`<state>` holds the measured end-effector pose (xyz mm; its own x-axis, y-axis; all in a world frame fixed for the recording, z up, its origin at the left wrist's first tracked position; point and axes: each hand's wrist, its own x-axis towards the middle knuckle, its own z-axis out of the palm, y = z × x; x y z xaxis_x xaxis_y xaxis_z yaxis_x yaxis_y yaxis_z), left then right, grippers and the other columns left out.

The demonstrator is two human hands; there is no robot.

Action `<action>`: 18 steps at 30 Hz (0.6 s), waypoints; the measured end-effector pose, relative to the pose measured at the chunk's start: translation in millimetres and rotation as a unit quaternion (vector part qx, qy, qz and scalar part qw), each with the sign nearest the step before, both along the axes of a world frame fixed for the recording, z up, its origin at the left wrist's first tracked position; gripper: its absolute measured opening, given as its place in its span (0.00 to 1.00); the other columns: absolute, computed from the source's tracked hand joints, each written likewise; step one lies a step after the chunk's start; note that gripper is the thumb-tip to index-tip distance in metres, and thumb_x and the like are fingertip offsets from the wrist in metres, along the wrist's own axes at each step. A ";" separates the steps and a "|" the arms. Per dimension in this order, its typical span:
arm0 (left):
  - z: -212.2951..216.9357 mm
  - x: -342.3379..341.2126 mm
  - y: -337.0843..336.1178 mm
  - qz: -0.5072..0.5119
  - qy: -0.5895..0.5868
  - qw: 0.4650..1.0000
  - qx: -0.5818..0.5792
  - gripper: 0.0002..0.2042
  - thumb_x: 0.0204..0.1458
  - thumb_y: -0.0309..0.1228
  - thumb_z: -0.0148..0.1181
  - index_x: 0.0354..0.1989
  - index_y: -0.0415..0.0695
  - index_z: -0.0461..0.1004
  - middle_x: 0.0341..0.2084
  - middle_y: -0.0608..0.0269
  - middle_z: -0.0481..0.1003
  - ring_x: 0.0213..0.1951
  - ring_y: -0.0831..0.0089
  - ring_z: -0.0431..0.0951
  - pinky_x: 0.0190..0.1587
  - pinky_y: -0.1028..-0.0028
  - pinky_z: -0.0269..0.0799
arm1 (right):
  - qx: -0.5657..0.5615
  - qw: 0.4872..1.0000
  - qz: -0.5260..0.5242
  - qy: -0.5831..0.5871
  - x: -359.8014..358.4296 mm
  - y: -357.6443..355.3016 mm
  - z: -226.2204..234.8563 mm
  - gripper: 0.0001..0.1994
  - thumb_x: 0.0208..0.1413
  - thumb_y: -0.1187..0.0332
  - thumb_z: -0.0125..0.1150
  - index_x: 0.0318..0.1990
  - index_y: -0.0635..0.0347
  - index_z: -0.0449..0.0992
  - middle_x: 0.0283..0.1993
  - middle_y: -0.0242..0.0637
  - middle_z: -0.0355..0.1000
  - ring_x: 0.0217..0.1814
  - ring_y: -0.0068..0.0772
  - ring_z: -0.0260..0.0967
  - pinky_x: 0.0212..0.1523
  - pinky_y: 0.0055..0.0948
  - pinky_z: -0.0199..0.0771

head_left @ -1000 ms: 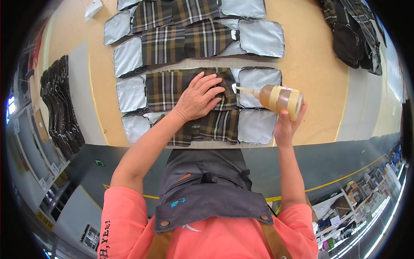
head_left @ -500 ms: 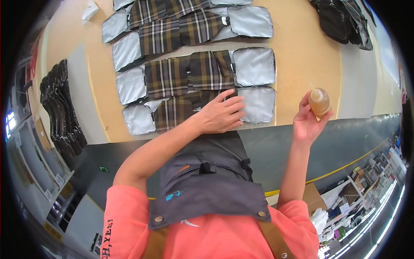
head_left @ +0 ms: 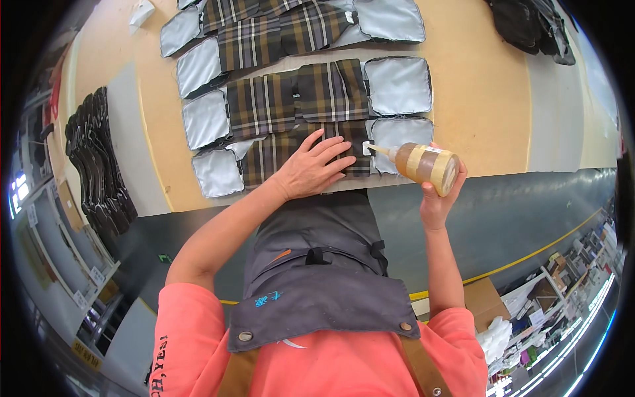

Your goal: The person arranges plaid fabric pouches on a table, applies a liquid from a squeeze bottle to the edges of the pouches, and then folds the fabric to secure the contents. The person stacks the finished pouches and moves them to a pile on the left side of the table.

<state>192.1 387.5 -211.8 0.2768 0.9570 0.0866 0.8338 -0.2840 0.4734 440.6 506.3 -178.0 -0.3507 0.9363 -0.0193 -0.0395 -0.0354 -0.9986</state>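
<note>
Right hand [head_left: 438, 202] grasps the amber bottle [head_left: 425, 165], tilted on its side over the near part of the tabletop [head_left: 481, 99]. Nozzle [head_left: 381, 150] points left, tip at a small white tag [head_left: 366, 149] on the nearest plaid piece [head_left: 270, 156]; contact: cannot tell. Left hand [head_left: 311, 171] holds nothing, palm down, fingers spread on that piece. Other plaid pieces [head_left: 261, 102] lie beyond.
</note>
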 end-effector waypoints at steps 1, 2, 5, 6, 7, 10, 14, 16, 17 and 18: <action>0.6 0.0 -0.4 0.000 0.003 1.000 -0.003 0.21 0.49 0.36 0.63 0.53 0.52 0.69 0.55 0.63 0.66 0.59 0.66 0.65 0.65 0.56 0.52 | -0.002 1.000 0.004 0.002 0.5 -1.2 -0.7 0.43 0.45 0.51 0.72 0.60 0.59 0.51 0.60 0.52 0.61 0.64 0.45 0.59 0.62 0.43 0.60; 0.9 0.6 -0.5 -0.001 0.005 1.000 -0.005 0.21 0.49 0.36 0.63 0.53 0.52 0.69 0.55 0.63 0.66 0.59 0.66 0.65 0.65 0.56 0.52 | -0.003 1.000 0.008 0.002 2.4 -2.2 0.0 0.43 0.44 0.50 0.72 0.60 0.59 0.51 0.60 0.52 0.61 0.64 0.45 0.59 0.62 0.43 0.60; -1.8 1.6 -2.5 0.008 -0.013 1.000 -0.024 0.22 0.49 0.35 0.62 0.55 0.54 0.68 0.56 0.62 0.65 0.60 0.65 0.63 0.66 0.57 0.51 | 0.005 1.000 0.020 -0.011 9.0 -5.0 1.3 0.44 0.43 0.47 0.72 0.60 0.60 0.51 0.59 0.51 0.60 0.64 0.45 0.59 0.62 0.43 0.61; -2.2 1.8 -2.4 0.008 -0.012 1.000 -0.023 0.22 0.49 0.35 0.62 0.55 0.54 0.68 0.56 0.62 0.65 0.60 0.65 0.63 0.66 0.57 0.51 | 0.010 0.999 0.025 -0.018 10.8 -5.5 1.6 0.45 0.43 0.46 0.72 0.60 0.60 0.51 0.59 0.51 0.60 0.64 0.45 0.59 0.62 0.43 0.61; -2.4 1.9 -2.2 0.007 -0.012 1.000 -0.023 0.22 0.49 0.34 0.62 0.55 0.54 0.68 0.56 0.62 0.65 0.60 0.65 0.63 0.65 0.58 0.51 | 0.013 0.999 0.026 -0.021 11.9 -5.8 2.5 0.45 0.43 0.46 0.72 0.60 0.61 0.51 0.59 0.51 0.60 0.64 0.45 0.60 0.62 0.43 0.61; -1.9 1.8 -1.0 0.004 -0.005 1.000 -0.015 0.21 0.49 0.35 0.63 0.54 0.53 0.69 0.55 0.62 0.66 0.59 0.65 0.64 0.64 0.58 0.53 | 0.021 0.999 0.027 -0.026 11.6 -5.4 5.2 0.45 0.42 0.46 0.72 0.59 0.61 0.51 0.59 0.52 0.60 0.64 0.45 0.59 0.62 0.43 0.61; -2.2 2.8 -0.1 0.006 -0.008 1.000 -0.007 0.21 0.49 0.36 0.62 0.53 0.52 0.69 0.55 0.62 0.66 0.59 0.65 0.65 0.64 0.57 0.54 | 0.032 0.999 0.015 -0.022 -0.2 -0.2 7.8 0.45 0.42 0.46 0.72 0.60 0.61 0.51 0.59 0.53 0.60 0.65 0.45 0.59 0.62 0.43 0.61; -3.3 3.7 -1.8 0.010 -0.018 1.000 -0.015 0.21 0.49 0.34 0.62 0.54 0.53 0.69 0.56 0.62 0.66 0.60 0.65 0.64 0.64 0.58 0.53 | 0.034 0.999 0.012 -0.025 -1.3 0.9 6.7 0.46 0.42 0.45 0.72 0.60 0.60 0.51 0.60 0.53 0.60 0.65 0.46 0.59 0.62 0.43 0.61; -3.2 3.4 -3.1 0.015 -0.023 0.999 -0.018 0.22 0.49 0.33 0.62 0.54 0.54 0.69 0.56 0.62 0.65 0.60 0.65 0.63 0.64 0.58 0.53 | 0.035 0.999 0.014 -0.029 0.8 0.4 5.4 0.46 0.42 0.45 0.72 0.60 0.60 0.51 0.60 0.53 0.60 0.65 0.46 0.59 0.63 0.43 0.60; -3.5 3.9 -3.6 0.019 -0.028 0.999 -0.015 0.22 0.49 0.33 0.62 0.54 0.54 0.69 0.56 0.62 0.65 0.60 0.65 0.64 0.64 0.58 0.53 | 0.037 0.999 0.017 -0.034 3.4 0.4 5.1 0.46 0.41 0.44 0.71 0.60 0.60 0.51 0.60 0.54 0.61 0.65 0.46 0.59 0.63 0.42 0.59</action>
